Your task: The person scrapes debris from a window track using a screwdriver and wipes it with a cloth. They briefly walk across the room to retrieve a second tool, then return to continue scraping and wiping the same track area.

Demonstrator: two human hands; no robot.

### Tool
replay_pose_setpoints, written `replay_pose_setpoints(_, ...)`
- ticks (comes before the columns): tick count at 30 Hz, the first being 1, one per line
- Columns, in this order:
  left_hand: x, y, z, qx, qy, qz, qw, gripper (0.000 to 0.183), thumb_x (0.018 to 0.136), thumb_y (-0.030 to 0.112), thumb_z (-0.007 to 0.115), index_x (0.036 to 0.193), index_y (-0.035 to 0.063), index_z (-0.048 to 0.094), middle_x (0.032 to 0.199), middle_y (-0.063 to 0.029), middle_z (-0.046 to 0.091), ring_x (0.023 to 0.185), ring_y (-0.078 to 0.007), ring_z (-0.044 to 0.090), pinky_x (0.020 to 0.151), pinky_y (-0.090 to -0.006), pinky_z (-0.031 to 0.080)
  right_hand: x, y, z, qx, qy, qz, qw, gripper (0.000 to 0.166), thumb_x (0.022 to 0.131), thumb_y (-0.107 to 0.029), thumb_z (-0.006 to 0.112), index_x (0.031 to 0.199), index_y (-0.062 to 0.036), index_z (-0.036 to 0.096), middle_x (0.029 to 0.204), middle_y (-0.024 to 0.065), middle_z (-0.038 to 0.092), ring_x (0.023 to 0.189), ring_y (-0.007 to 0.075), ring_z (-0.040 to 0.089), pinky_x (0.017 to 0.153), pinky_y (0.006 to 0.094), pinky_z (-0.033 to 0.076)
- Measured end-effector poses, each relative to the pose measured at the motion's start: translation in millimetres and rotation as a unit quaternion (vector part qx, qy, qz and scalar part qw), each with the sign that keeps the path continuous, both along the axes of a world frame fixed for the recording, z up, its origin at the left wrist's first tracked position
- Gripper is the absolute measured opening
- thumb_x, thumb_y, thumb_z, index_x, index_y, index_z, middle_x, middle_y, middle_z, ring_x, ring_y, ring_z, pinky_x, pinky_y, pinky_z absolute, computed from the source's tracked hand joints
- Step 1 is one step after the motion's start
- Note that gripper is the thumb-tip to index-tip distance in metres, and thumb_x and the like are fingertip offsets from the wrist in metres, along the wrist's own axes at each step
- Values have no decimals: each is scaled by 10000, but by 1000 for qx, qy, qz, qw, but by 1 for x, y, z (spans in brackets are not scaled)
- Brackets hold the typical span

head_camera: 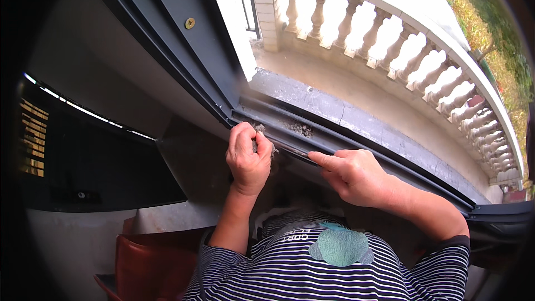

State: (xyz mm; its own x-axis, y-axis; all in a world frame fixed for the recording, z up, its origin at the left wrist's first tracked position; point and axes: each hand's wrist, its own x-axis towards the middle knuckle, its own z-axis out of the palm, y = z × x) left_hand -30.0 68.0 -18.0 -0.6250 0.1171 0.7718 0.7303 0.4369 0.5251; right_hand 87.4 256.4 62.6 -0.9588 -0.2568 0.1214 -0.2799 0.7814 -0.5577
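My left hand (pixel 249 156) is closed on a grey, dirty clump (pixel 272 149), a rag or matted dust, at the inner edge of a dark metal window or door track (pixel 334 145). Close to the track's left corner, more grey fluff shows above its fingertips. My right hand (pixel 353 173) holds a slim tool, perhaps a screwdriver or narrow blade (pixel 292 149), its index finger stretched along it. The tool lies along the inner rail and points toward my left hand; its handle is hidden in the palm. Loose grey debris (pixel 301 129) lies in a channel of the track.
A dark frame post (pixel 196 50) with a brass-coloured screw (pixel 190 23) rises at the left. Beyond the track are a cracked grey sill (pixel 347 110) and a balcony balustrade (pixel 370 31). A red-brown leather-like seat (pixel 154 267) stands at lower left.
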Motion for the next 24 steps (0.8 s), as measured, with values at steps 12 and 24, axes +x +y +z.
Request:
replay_pose_setpoints(12,10,1,14,59,10,20,998,129,774,-126,588,810,-14,534,867,-75,580,689,-115,506,620,-237,455,4,-2,27,-10,-22,10,1000,384,803,-90,604,1183,-31,603,664,164,608,607,349,621,545,448,495)
replay_pose_setpoints(24,64,-28,7,83,-229,-130,961,70,861,-40,588,919,-9,562,1045,-83,563,698,-89,509,596,-225,448,48,8,43,103,-80,44,990,452,787,-121,598,1235,-63,583,706,159,618,582,303,632,478,416,478)
